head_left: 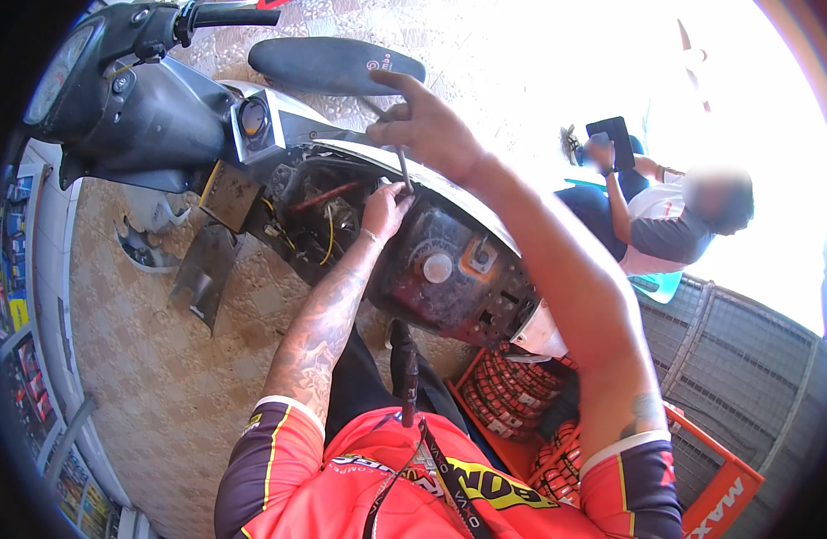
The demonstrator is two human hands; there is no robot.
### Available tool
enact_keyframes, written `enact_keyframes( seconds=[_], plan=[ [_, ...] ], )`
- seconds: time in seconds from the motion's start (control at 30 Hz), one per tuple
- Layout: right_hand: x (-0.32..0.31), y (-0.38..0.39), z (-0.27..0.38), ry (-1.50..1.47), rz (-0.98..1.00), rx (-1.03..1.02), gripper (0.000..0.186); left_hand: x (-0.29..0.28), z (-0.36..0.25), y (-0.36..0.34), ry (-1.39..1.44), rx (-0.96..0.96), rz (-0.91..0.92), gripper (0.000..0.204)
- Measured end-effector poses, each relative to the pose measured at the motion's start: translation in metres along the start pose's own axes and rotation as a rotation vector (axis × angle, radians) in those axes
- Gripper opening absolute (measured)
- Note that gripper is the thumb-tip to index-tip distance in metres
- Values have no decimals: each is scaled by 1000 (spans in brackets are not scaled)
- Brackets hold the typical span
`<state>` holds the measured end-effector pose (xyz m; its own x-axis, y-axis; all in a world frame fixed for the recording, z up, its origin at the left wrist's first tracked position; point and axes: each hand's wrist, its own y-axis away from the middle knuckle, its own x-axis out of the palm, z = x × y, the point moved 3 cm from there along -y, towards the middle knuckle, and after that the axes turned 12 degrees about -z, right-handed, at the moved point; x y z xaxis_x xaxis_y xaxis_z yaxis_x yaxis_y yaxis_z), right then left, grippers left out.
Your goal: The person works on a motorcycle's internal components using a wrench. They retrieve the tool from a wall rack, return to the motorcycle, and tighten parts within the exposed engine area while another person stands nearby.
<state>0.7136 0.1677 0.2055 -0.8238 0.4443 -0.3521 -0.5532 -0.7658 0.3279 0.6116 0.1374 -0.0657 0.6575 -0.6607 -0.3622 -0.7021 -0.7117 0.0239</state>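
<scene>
Up top, the right hand (429,126) pinches a thin metal tool (402,167) between thumb and fingers, index finger raised. Below, the left hand (384,208) curls closed at the tool's tip, touching the scooter's opened body (449,265).

Thin metal tool (401,166) showing dull grey, fuel tank (449,269) looking rusty and matt, scooter body panel (153,117) gleaming as glossy dark plastic, floor (153,377) appearing rough and speckled.
</scene>
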Motion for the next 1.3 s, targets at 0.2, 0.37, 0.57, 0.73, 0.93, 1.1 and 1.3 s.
enact_keyframes(
  seconds=[0.2, 0.37, 0.57, 0.73, 0.93, 1.1, 1.3],
  plan=[
    [34, 28, -13, -241, -545, -152, 44, -2, -2, -3, 38, -42, -44, 26],
    [-36, 17, -7, 948, -36, -997, 57, -3, -2, 0, 25, -11, -12, 26],
    [-45, 8, 29, 1257, 169, -1206, 54, 2, 0, 1, 13, -68, 27, 27],
    [5, 6, 32, 1477, 102, -339, 23, -3, -8, 0, 24, 1, 22, 25],
    [-6, -10, 15, 1111, 178, -213, 32, -1, -2, 0, 37, -22, 43, 24],
    [3, -1, -17, 163, -389, 44, 47, -2, -1, 1, 67, -29, 25, 27],
    [26, 15, -11, 191, -727, -402, 49, -11, -17, 3, 161, -147, -60, 35]
  ],
)
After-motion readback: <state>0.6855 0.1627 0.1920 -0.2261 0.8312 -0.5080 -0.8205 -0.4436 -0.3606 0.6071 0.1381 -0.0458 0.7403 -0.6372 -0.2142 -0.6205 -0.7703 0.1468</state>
